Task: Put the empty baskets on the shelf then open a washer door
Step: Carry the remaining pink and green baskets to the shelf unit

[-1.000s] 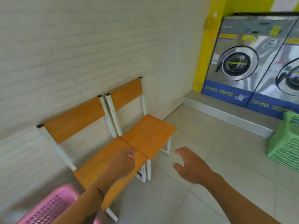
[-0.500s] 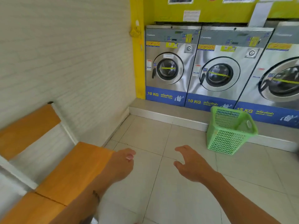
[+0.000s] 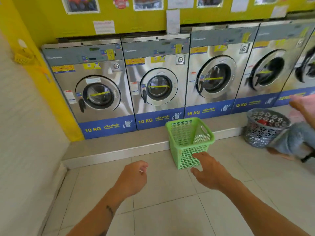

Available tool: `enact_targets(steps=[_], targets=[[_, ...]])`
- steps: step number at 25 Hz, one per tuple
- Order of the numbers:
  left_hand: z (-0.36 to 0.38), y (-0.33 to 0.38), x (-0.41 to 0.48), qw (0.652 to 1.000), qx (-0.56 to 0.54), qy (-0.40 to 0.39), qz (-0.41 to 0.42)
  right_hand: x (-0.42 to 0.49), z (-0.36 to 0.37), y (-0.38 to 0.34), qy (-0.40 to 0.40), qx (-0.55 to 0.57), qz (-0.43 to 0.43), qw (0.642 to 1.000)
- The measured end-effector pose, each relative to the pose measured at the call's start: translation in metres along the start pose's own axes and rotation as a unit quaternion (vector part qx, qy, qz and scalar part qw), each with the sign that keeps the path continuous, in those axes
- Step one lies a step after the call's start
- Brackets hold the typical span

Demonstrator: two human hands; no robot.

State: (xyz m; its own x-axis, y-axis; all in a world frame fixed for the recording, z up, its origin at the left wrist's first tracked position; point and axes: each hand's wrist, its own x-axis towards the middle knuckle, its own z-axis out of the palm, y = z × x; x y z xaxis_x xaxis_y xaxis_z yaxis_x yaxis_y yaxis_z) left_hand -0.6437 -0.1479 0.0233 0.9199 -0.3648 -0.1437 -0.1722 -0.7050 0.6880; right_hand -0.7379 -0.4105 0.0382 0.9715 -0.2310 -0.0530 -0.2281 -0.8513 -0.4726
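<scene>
An empty green mesh basket (image 3: 189, 140) stands tilted on the tiled floor, against the low step below the washers. My right hand (image 3: 210, 171) hovers just in front of its near side, fingers apart and holding nothing. My left hand (image 3: 133, 178) hangs lower left of the basket, fingers loosely curled and holding nothing. A row of steel front-loading washers fills the back wall; the leftmost washer door (image 3: 98, 95) and the second washer door (image 3: 159, 87) look closed. No shelf is in view.
A grey patterned basket (image 3: 263, 132) holding clothes stands to the right. A person in jeans (image 3: 293, 138) crouches at the right edge. The white brick wall (image 3: 25, 133) runs along the left, and a raised step (image 3: 119, 147) fronts the machines.
My view has swung right, away from the orange chairs and pink basket, to face the washers. The green basket now sits near the middle, just beyond my right hand. Both hands stay empty.
</scene>
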Motion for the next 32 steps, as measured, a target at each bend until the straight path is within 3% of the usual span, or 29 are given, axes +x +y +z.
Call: enact_targets(steps=[3,10,21,29,32], targets=[[0.03,0.03,0.091,1.0,0.004,-0.008,0.017,0.076,-0.016,0.049,0.008,0.007,0.015,1.0],[0.07,0.094,0.254,0.999,0.002,0.022,-0.027,0.262,-0.075,0.138,-0.041,-0.028,0.007,0.999],[0.096,0.109,0.518,0.998,-0.022,0.026,-0.06,0.514,-0.078,0.216,-0.087,-0.056,0.039,0.994],[0.157,0.104,0.664,0.974,0.214,0.05,-0.049,0.636,-0.063,0.309,-0.104,-0.072,0.134,0.983],[0.196,0.087,0.703,0.963,0.249,0.038,-0.096,0.692,-0.026,0.36,-0.135,-0.07,0.145,0.978]])
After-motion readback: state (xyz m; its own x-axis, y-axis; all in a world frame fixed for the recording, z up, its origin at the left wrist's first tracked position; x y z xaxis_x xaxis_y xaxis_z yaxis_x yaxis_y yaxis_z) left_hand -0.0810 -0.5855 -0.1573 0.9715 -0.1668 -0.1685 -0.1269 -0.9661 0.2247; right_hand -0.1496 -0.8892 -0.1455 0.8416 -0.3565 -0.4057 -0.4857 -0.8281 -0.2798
